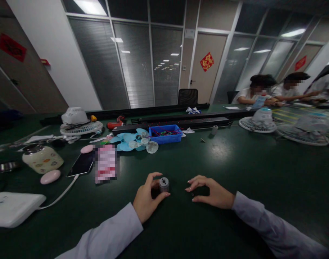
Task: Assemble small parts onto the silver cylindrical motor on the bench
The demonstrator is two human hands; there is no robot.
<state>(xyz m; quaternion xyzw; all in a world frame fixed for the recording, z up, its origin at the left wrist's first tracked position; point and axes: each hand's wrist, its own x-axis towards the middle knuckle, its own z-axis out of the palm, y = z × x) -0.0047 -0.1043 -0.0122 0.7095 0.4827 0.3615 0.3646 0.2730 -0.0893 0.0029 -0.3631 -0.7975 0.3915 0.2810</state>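
My left hand (146, 197) has its thumb and fingers curled around a small grey metal cylinder (164, 184). The cylinder is upright on the green table, with a central hole and smaller openings in its top face. To the right of it, my right hand (211, 192) rests low over the tabletop, thumb and fingers spread apart with nothing held between them. A tiny dark piece (192, 194) lies just by its fingertips; its kind is too small to tell.
Ahead are a blue bin (166, 134) of wired parts, light-blue fan blades (134, 140), a similar cylinder (214, 130) and long black rails (180, 123). A phone (81, 164), jar (42, 158) and white device (16, 208) lie left. Co-workers (257, 93) sit far right beyond fan parts (258, 122).
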